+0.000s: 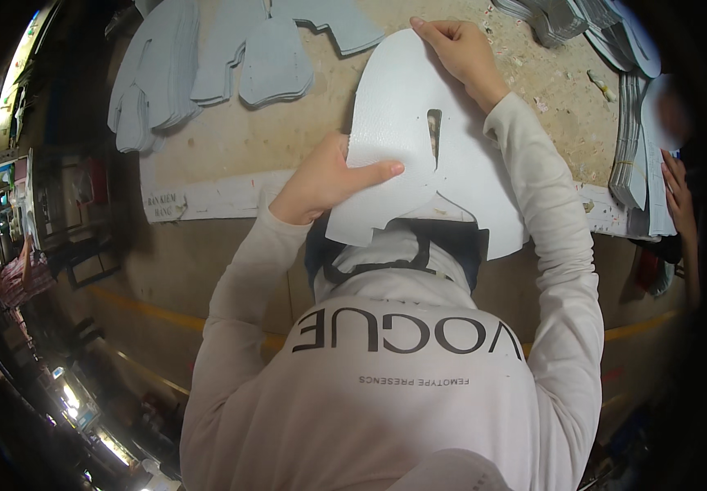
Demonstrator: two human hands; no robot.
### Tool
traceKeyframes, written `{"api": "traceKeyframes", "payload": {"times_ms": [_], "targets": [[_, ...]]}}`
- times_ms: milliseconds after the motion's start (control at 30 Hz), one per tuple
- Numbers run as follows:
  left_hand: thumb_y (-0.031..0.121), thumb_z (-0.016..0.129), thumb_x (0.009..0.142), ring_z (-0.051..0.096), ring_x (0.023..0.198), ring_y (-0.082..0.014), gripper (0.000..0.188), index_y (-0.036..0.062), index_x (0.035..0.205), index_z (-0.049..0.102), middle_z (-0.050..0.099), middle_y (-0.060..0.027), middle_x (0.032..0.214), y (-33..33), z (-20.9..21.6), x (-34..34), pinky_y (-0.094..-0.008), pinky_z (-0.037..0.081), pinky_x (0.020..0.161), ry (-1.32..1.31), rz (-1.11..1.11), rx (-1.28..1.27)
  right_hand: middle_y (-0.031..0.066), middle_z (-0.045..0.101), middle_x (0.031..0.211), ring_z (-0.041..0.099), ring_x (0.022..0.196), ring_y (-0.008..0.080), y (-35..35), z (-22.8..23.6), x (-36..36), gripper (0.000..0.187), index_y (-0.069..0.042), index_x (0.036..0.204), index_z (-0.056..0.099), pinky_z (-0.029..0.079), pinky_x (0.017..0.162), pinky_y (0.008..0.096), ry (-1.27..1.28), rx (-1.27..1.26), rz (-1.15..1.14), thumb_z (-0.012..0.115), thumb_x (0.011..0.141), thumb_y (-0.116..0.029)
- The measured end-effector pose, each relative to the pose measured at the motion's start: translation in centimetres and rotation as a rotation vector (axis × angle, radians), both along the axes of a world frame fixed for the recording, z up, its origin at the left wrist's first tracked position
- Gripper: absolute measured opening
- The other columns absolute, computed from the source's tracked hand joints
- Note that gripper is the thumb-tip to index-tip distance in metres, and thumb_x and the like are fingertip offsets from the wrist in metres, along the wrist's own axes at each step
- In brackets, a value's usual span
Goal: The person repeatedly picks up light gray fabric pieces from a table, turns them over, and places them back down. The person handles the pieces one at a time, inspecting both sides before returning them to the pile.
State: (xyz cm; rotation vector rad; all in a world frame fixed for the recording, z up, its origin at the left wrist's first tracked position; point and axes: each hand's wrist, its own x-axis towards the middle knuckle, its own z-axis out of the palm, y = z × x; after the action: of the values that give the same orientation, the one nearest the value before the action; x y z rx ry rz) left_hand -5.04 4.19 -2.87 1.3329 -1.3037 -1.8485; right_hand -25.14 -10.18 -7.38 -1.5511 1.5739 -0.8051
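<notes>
A white, grained, leather-like shoe upper piece (394, 106) is held up in front of me, over the table's near edge. It has a rounded far end, a narrow slot in the middle and two flared near ends. My left hand (325, 180) grips its left edge, thumb lying on top and the other fingers hidden beneath. At the far rounded end, my right hand (460, 57) pinches the rim between thumb and fingers. The piece bends slightly between both hands.
Stacks of similar pale cut pieces lie on the worn table (222, 172): a tall stack (157, 74) at far left and another (276, 65) beside it. A bundled stack (630, 139) stands at right, by another person's hand (680, 196). A small tube-like object (603, 86) lies nearby.
</notes>
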Motion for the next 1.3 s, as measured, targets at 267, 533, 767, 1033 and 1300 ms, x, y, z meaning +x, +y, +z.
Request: {"api": "traceKeyframes", "payload": {"times_ms": [267,533,767,1033,1300], "targets": [[0.016,0.067,0.084,0.061,0.083,-0.0130,0.030,-0.0041,0.106,0.064,0.068,-0.0097,0.095,3.8,0.3,1.8,-0.0262,0.049,0.076,-0.107,-0.100,0.079,-0.0023,0.042,0.044,0.035,0.042,0.0078,0.3,-0.1,0.2,0.049,-0.002,0.052,0.051,0.028,0.041,0.0307,-0.130,-0.096,-0.031,0.061,0.089,-0.032],[0.007,0.061,0.087,0.066,0.093,-0.0215,0.031,-0.0073,0.114,0.059,0.067,-0.0163,0.104,8.0,-0.1,2.5,-0.0313,0.053,0.081,0.124,-0.042,0.220,-0.0056,0.041,0.048,0.032,0.043,0.0056,0.4,0.1,0.5,0.044,-0.006,0.053,0.051,0.023,0.041,0.0278,-0.165,-0.018,-0.048,0.061,0.090,-0.029],[0.006,0.060,0.088,0.066,0.095,-0.0191,0.031,-0.0075,0.116,0.058,0.066,-0.0175,0.108,11.0,-0.7,4.4,-0.0278,0.052,0.082,0.105,-0.043,0.377,-0.0025,0.049,0.051,0.042,0.044,0.0095,-0.2,-0.4,-0.2,0.036,-0.008,0.059,0.057,0.031,0.043,0.0289,-0.098,0.041,0.019,0.060,0.089,-0.027],[0.003,0.062,0.086,0.063,0.090,-0.0110,0.031,-0.0042,0.116,0.059,0.068,-0.0110,0.102,10.4,-0.7,7.5,-0.0232,0.049,0.081,-0.033,0.051,0.158,0.0086,0.065,0.104,0.061,0.081,0.0127,4.6,0.3,-4.3,0.039,-0.006,0.118,0.063,0.048,0.067,0.0253,-0.048,-0.267,0.161,0.066,0.086,-0.028],[0.000,0.061,0.085,0.060,0.081,-0.0072,0.048,-0.0003,0.130,0.044,0.063,-0.0066,0.094,6.0,1.9,4.7,-0.0198,0.048,0.075,0.071,0.109,-0.149,0.0005,0.057,0.119,0.053,0.092,0.0074,12.1,5.4,-10.3,0.045,-0.005,0.128,0.054,0.040,0.082,0.0190,-0.238,-0.203,0.261,0.060,0.083,0.001]]}}
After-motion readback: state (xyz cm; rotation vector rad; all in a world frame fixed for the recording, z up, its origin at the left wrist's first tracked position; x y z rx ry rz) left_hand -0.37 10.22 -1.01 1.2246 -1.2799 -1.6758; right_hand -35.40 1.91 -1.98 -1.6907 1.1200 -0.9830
